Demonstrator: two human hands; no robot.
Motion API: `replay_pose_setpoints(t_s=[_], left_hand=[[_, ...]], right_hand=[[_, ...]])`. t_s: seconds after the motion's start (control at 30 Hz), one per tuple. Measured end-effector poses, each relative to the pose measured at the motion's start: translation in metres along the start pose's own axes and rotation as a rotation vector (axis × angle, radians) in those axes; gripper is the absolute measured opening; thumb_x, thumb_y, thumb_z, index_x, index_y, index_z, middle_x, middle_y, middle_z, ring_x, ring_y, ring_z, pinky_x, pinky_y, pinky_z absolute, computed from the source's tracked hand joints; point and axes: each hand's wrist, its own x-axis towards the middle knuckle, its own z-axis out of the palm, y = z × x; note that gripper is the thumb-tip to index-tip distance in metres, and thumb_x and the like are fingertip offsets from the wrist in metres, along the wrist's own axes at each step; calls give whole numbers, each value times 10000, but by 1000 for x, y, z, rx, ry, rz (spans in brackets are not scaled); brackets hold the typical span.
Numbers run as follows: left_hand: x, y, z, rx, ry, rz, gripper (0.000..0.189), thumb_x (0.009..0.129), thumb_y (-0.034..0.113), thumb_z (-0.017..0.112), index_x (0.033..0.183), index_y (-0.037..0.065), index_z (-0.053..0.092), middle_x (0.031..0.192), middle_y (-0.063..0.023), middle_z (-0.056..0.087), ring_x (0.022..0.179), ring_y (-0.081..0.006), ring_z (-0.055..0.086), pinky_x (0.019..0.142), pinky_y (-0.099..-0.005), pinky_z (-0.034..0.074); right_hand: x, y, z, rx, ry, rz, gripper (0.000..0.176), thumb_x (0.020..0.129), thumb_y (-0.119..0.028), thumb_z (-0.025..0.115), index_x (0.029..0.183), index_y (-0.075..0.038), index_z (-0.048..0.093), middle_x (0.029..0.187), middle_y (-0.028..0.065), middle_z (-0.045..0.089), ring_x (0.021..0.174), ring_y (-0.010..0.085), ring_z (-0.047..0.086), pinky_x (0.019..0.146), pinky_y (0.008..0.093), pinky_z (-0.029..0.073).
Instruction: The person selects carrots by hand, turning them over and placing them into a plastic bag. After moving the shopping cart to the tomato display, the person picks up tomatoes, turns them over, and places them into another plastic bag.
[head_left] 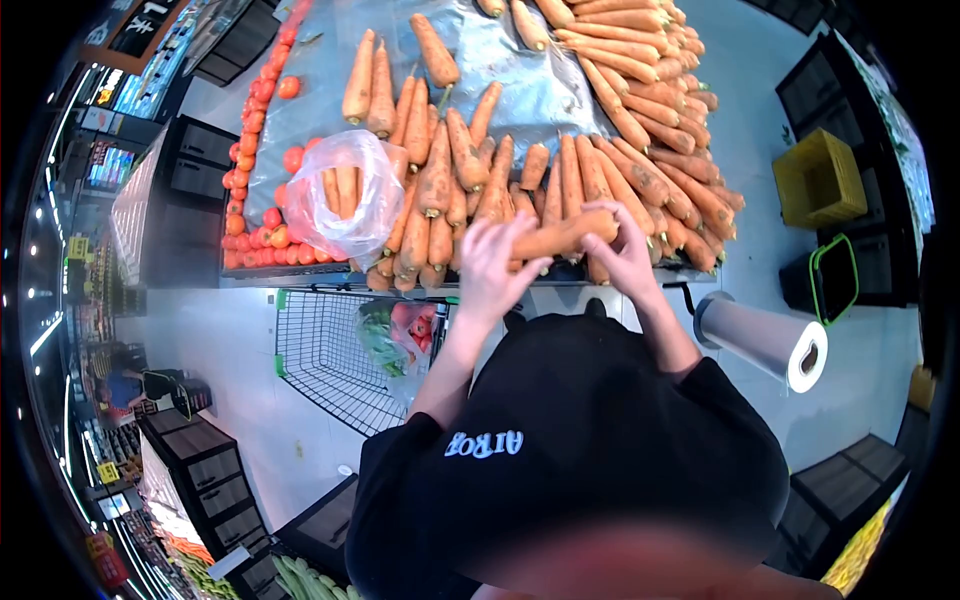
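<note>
Where left fingers (522, 223) and right fingers (627, 234) hold it, a carrot (564, 236) lies between.

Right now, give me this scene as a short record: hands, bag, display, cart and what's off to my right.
Left hand: at the left end of a single carrot
Right hand: gripping that carrot's right end
Bag: clear plastic, on the display's left part, carrots inside
Display: loose carrots heaped nearest me and to the right; tomatoes along the left edge
Cart: below the display, left of me, holding bagged green and red produce
Right side: plastic roll
</note>
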Motion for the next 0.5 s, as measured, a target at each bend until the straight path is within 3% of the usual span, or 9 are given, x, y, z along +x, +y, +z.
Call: replay_pose_setpoints(t_s=[0.07, 0.17, 0.27, 0.37, 0.5], left_hand=[[-5, -15, -11, 0, 16, -115, 696, 773, 339, 863, 1337, 43, 581, 1199, -30, 729, 1105, -271, 650, 1062, -472, 420], [-14, -28, -20, -209, 7, -328, 491, 786, 246, 864, 1201, 43, 696, 1165, -72, 728, 1067, -298, 657, 1018, -424, 470], [-20, -27, -22, -396, 54, -439, 423, 800, 177, 855, 1176, 39, 717, 1155, -100, 720, 1064, -272, 661, 987, -377, 497], [-23, -23, -25, -499, 106, -581, 421, 813, 142, 848, 1194, 32, 708, 1150, -112, 712, 1076, -239, 661, 978, -351, 503], [-19, -19, -25, -431, 156, -515, 370, 860, 130, 813, 1192, 9, 701, 1138, -103, 711, 1074, -180, 652, 943, -316, 514]], right_hand=[[1, 2, -14, 174, 9, 24, 476, 962, -170, 718, 1364, -36, 499, 1159, 71, 627, 1029, 129, 632, 863, 288, 541], [-1, 0, -23, 272, 19, 52, 491, 969, -201, 711, 1379, -39, 495, 1179, 69, 613, 1026, 131, 633, 896, 298, 537], [-2, -3, -26, 378, -57, 172, 510, 956, -154, 714, 1401, -36, 495, 1223, 70, 600, 1106, 131, 605, 944, 326, 534], [3, -10, -21, 208, -116, 56, 533, 937, -76, 711, 1423, -41, 494, 1263, 84, 594, 1127, 141, 610, 948, 321, 534], [0, -15, -29, 262, -256, 220, 571, 899, 15, 720, 1425, -11, 496, 1236, 138, 656, 995, 155, 693, 868, 296, 570]])
